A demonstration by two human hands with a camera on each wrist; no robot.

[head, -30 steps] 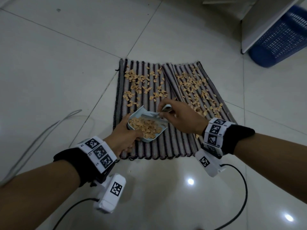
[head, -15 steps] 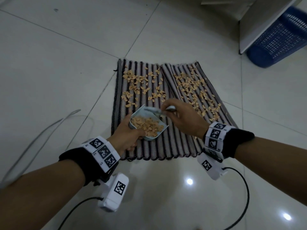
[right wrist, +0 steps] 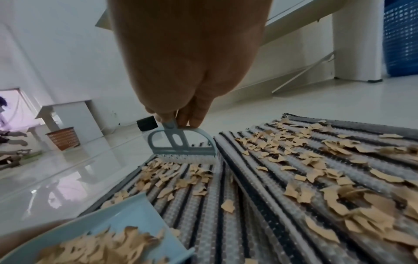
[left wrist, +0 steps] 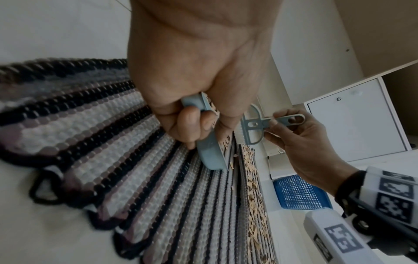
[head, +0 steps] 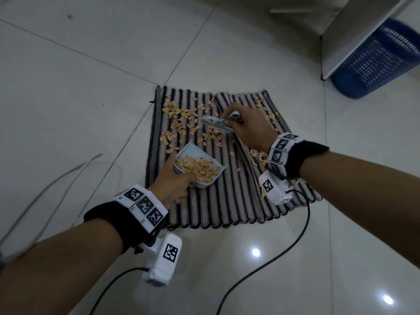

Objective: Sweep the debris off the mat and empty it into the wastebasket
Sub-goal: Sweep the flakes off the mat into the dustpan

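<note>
While the left hand [head: 175, 185] curls its fingers round the back end of the pale blue dustpan [head: 200, 169], the pan rests on the near-left part of the striped mat [head: 238, 201], its open mouth turned toward the far side and its floor covered with a heap of tan debris [head: 197, 169]. From the left wrist view the thumb and fingers [left wrist: 192, 123] wrap the pan's rim, so that hand is closed on it. The right hand [head: 250, 126] pinches the thin handle of a small blue brush [head: 217, 123] between thumb and fingertips, the other fingers curled behind; the brush head sits over the middle of the mat, beyond the dustpan and apart from it. In the right wrist view the white bristles [right wrist: 184, 159] meet the mat at the far edge of a scatter of flakes [right wrist: 181, 176], beside a raised fold that runs down the mat's middle. More tan flakes lie thick on the right half of the mat [right wrist: 328, 178] and loosely between the brush and the pan. The mat lies on glossy white floor tiles [head: 79, 98]. A blue mesh wastebasket [head: 375, 62] stands on the floor at the far right, well apart from the mat, partly behind a white furniture panel [head: 354, 30]. A grey cable [head: 45, 192] trails across the floor at the left.
</note>
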